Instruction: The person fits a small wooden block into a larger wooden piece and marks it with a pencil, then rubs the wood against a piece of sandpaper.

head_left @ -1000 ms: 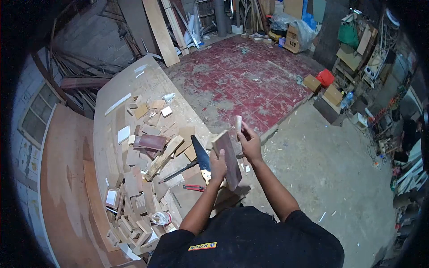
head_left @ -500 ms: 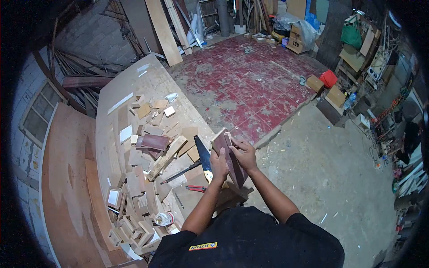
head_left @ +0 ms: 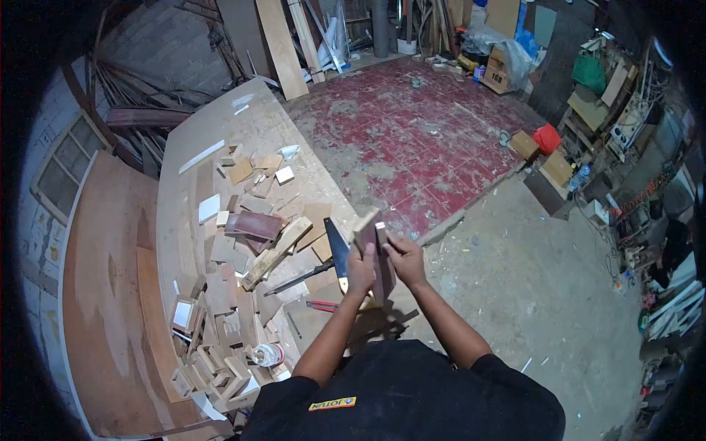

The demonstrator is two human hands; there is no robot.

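Note:
Two dark reddish-brown boards [head_left: 384,273] stand side by side between my hands at the near edge of the workbench [head_left: 170,213]. My left hand [head_left: 361,271] grips the left board, its thumb lying on the face. Around the edge of the right board my right hand [head_left: 407,262] is closed, with its fingers near the top. A handsaw [head_left: 337,250] lies just left of my left hand. Below it is a red utility knife [head_left: 321,305], partly behind my left forearm. A long dark tool [head_left: 298,280] points left from the saw.
Wood offcuts [head_left: 254,226] and small frames [head_left: 213,376] cover much of the bench, with a clear jar [head_left: 267,355] among them. Beyond the bench lies a red tiled floor [head_left: 412,140]. Boxes [head_left: 557,167] and clutter line the right side.
The boards have turned more upright, and their top ends have a wider gap. Both hands have shifted slightly with them. The camera view has moved a little.

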